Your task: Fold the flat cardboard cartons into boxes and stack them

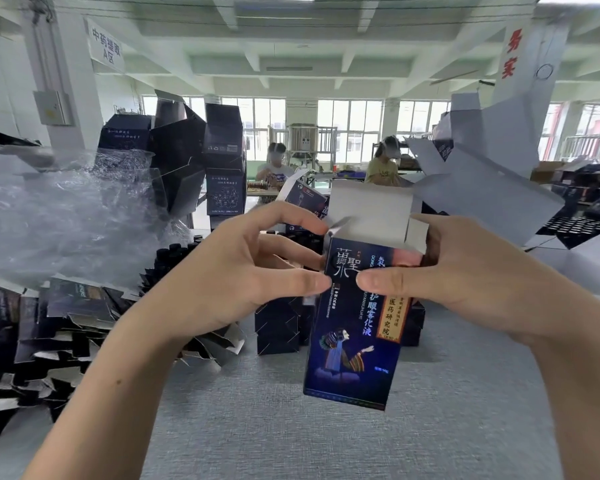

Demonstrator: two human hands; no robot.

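A dark blue printed carton [354, 344] is held upright above the grey table, opened into a box shape with its white top flaps [371, 209] standing up. My left hand [250, 271] grips its upper left side, thumb on the front face and fingers reaching over the left top flap. My right hand [465, 275] grips the upper right side, thumb pressed on the front. A heap of flat cartons [59, 327] lies on the left of the table. Folded dark boxes [278, 327] stand behind the held carton.
Tall stacks of folded boxes [222, 164] rise at the back left, beside crumpled clear plastic wrap [63, 209]. White-backed open cartons [482, 174] pile up at the right. Two people [385, 164] work at a far table. The grey table surface [274, 410] spreads in front.
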